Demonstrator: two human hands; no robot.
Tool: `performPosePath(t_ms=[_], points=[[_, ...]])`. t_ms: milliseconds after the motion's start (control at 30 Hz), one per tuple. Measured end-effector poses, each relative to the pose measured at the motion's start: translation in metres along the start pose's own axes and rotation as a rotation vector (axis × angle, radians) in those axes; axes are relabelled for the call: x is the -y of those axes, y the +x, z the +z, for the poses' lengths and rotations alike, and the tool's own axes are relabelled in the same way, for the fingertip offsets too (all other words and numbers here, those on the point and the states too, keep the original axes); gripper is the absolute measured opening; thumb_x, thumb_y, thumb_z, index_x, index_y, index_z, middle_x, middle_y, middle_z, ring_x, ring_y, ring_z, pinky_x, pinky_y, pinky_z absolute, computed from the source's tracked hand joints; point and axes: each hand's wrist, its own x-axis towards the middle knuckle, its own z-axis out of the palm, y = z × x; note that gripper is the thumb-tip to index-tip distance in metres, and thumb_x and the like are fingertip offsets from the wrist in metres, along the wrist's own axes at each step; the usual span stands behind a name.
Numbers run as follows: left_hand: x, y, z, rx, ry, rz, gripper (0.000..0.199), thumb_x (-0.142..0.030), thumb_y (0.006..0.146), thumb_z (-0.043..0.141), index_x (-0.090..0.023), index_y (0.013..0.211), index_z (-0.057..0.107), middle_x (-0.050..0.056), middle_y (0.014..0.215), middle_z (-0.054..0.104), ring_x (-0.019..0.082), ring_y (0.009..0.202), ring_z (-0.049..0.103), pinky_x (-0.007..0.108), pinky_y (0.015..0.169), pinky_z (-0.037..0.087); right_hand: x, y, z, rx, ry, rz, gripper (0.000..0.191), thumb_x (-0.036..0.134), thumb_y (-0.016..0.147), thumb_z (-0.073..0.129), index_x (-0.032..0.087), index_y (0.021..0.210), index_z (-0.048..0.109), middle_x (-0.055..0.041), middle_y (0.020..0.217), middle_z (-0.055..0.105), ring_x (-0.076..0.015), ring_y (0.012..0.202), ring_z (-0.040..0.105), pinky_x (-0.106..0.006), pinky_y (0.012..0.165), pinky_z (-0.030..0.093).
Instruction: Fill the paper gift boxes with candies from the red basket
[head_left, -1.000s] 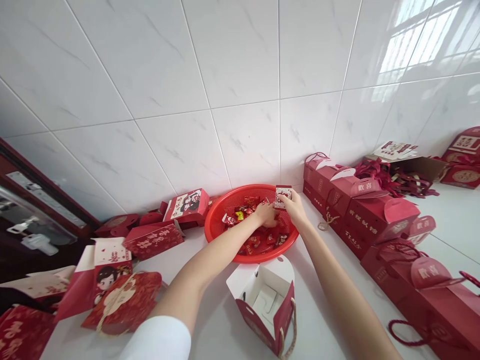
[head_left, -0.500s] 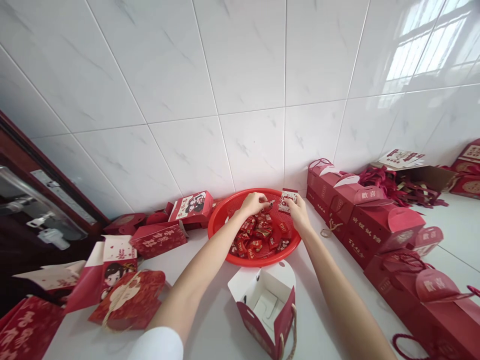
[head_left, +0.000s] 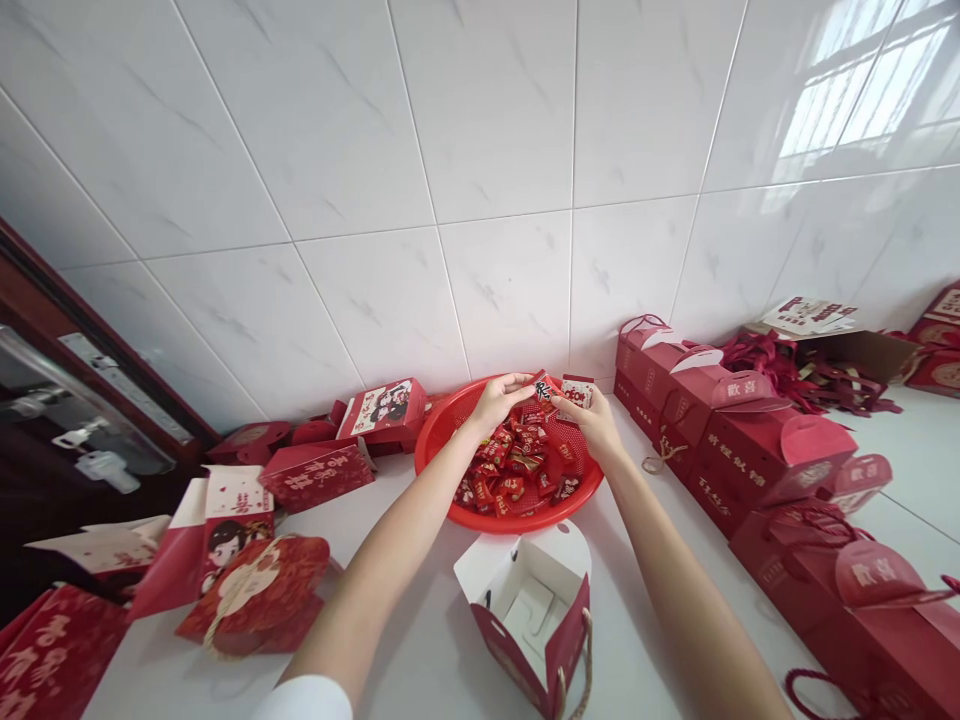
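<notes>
Over the far side of a red plastic basket [head_left: 424, 462], my left hand [head_left: 496, 404] pinches a small red wrapped candy [head_left: 543, 386] with dark lettering. My right hand [head_left: 598, 425] has a white-and-red printed packet [head_left: 577, 388] in its fingers, and its thumb reaches to the candy's right end. Several red wrapped candies [head_left: 510, 487] lie in the basket below both hands. Between my forearms stands an open dark-red gift box [head_left: 504, 640] with a white inside and a rope handle; nothing shows in it.
Closed red gift boxes [head_left: 739, 465] stand in a row at the right. Behind them is a carton of dark-red ribbons [head_left: 814, 375]. More red boxes [head_left: 319, 480] and a red pouch-like box [head_left: 259, 600] lie at the left. A tiled wall [head_left: 510, 290] rises behind the basket.
My left hand has lifted the candy slightly and turned its lettered face into view. My right thumb has moved left to meet it, with the packet still in that hand.
</notes>
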Motion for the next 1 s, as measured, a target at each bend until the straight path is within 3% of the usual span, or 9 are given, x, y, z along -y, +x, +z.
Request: performPosePath(t_ms=[267, 400, 500, 800, 1000], points=[[-0.004, -0.004, 0.001, 0.009, -0.076, -0.088, 0.042, -0.029, 0.064, 0.083, -0.018, 0.102, 0.069, 0.001, 0.089, 0.075, 0.017, 0.082, 0.069, 0.035, 0.087, 0.053, 0.003, -0.001, -0.003, 0.099, 0.086, 0.045, 0.044, 0.031, 0.052, 0.088, 0.02, 0.086, 0.063, -0.0018, 0.085, 0.074, -0.0213, 0.077, 0.069, -0.04, 0.077, 0.057], [-0.01, -0.009, 0.006, 0.069, -0.068, -0.14, 0.037, -0.034, 0.064, 0.084, -0.018, 0.095, 0.071, 0.002, 0.095, 0.076, 0.018, 0.088, 0.069, 0.034, 0.088, 0.052, 0.004, -0.002, -0.002, 0.118, 0.072, 0.038, 0.042, 0.029, 0.051, 0.086, 0.019, 0.085, 0.063, -0.0015, 0.083, 0.074, -0.0208, 0.075, 0.069, -0.038, 0.075, 0.057], [-0.01, -0.011, 0.007, 0.117, -0.038, -0.098, 0.039, -0.036, 0.059, 0.088, -0.016, 0.089, 0.073, 0.003, 0.094, 0.076, 0.02, 0.089, 0.069, 0.035, 0.09, 0.051, 0.004, -0.003, -0.002, 0.135, 0.052, 0.048, 0.042, 0.029, 0.053, 0.085, 0.02, 0.087, 0.062, -0.0018, 0.084, 0.073, -0.0215, 0.076, 0.069, -0.038, 0.074, 0.057], [-0.002, -0.006, -0.003, 0.052, -0.066, -0.012, 0.044, -0.037, 0.059, 0.089, -0.015, 0.095, 0.075, 0.005, 0.093, 0.077, 0.022, 0.088, 0.07, 0.037, 0.089, 0.051, 0.007, -0.004, 0.0, 0.118, 0.072, 0.056, 0.034, 0.037, 0.065, 0.08, 0.021, 0.091, 0.064, -0.0028, 0.091, 0.073, -0.0223, 0.083, 0.07, -0.038, 0.078, 0.057], [-0.004, -0.008, 0.0, 0.052, -0.053, -0.015, 0.048, -0.036, 0.057, 0.089, -0.016, 0.098, 0.073, 0.004, 0.093, 0.076, 0.021, 0.088, 0.069, 0.037, 0.088, 0.05, 0.007, -0.004, 0.0, 0.163, 0.06, 0.054, 0.041, 0.031, 0.055, 0.084, 0.02, 0.089, 0.063, -0.0025, 0.088, 0.074, -0.0219, 0.079, 0.069, -0.038, 0.077, 0.057]])
